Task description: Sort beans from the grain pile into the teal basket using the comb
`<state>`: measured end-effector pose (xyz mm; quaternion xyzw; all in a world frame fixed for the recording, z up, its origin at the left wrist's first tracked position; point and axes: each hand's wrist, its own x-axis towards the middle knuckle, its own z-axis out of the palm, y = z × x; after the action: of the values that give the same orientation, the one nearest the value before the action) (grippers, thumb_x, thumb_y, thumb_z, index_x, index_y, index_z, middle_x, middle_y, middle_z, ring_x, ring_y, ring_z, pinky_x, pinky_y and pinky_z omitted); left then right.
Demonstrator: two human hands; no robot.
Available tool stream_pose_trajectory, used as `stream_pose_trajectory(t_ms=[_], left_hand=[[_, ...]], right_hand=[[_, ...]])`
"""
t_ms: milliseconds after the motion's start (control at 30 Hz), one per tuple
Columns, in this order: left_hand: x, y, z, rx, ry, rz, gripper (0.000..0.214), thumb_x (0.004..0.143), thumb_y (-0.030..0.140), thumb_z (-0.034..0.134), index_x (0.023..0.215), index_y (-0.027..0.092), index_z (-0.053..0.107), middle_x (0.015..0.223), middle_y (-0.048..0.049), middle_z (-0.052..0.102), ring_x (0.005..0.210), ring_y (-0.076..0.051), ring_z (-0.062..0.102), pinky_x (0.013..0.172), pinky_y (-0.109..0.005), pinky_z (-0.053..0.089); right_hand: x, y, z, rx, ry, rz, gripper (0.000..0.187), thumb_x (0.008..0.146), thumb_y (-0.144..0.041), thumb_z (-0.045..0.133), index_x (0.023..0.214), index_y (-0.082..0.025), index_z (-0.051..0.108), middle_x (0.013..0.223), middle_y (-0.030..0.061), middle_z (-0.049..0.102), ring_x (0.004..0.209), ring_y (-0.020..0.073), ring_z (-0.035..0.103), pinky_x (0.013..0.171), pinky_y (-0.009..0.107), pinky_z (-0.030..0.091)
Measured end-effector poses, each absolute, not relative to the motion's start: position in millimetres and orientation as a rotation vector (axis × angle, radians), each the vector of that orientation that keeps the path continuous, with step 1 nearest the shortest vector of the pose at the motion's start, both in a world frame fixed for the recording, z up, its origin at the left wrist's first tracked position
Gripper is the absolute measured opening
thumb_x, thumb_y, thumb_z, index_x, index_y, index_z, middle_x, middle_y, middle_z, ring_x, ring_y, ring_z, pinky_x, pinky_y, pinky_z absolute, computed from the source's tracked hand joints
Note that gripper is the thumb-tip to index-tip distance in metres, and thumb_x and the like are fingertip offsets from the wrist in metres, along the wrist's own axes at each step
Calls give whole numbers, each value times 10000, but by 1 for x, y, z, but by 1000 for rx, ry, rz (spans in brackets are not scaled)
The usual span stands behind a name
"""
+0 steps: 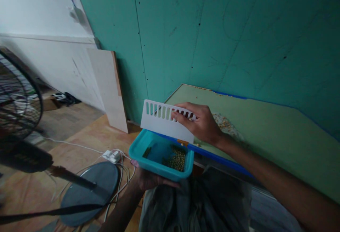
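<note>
My left hand [150, 179] grips a turquoise plastic tub [156, 167] from below, its fingers under the near side. Inside the tub lie many small round yellowish-green grains [177, 158], like peas or soybeans, mostly at the right end. A white flat plastic piece [163, 128] with a row of slots along its top stands on edge above the tub's far rim. My right hand [200, 121] is closed on its right end, fingers over the slots. The tub sits against the blue-edged front of a green tabletop [268, 133].
On the tabletop, behind my right hand, is a pile of pale grains [224, 124]. A green wall [186, 37] rises behind. To the left are a standing fan [18, 97], its round base [90, 189], a power strip with cables [111, 156] and a leaning white board [108, 86].
</note>
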<state>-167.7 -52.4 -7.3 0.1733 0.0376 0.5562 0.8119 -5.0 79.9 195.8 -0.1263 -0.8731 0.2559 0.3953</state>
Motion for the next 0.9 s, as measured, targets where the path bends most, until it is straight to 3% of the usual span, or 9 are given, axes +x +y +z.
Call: stream_pose_trajectory(t_ms=[167,333,500,733,900], left_hand=[[-152,-48,-9,442,82,1189,654,919,549,279,1388,138,474,1452,-189,484,1321,-486,409,992,-786,255],[-129,-41,-22,376,65,1221,688,924,583,186,1412,171,443,1436,-189,507,1329,-434,428,1027,-743,266],[-109,-37,-40,281,74,1274,588,927,552,231,1369,278,506,1416,-133,549,1337,-394,436,1060,-683,283],[-104,-38,-35,364,44,1222,690,928,571,150,1389,179,482,1394,-193,554,1346,-394,422,1063,-694,277],[-102,-39,-29,383,61,1227,727,899,642,176,1371,199,507,1407,-176,546,1343,-399,425,1068,-699,263]], right_hand=[[0,81,200,-344,-2209,626,242,894,-378,566,995,-202,697,817,-5,720,642,101,595,614,223,441],[19,92,206,-452,-2162,606,256,878,-408,578,952,-198,705,779,3,712,628,115,603,589,225,440],[44,97,201,-594,-2100,604,250,867,-411,591,918,-194,704,771,8,710,605,120,605,554,223,437],[51,93,190,-551,-2112,694,219,862,-378,607,907,-187,706,740,-8,698,598,100,591,543,207,427],[49,89,193,-491,-2147,735,235,865,-375,604,960,-190,713,786,-2,720,615,102,606,550,207,438]])
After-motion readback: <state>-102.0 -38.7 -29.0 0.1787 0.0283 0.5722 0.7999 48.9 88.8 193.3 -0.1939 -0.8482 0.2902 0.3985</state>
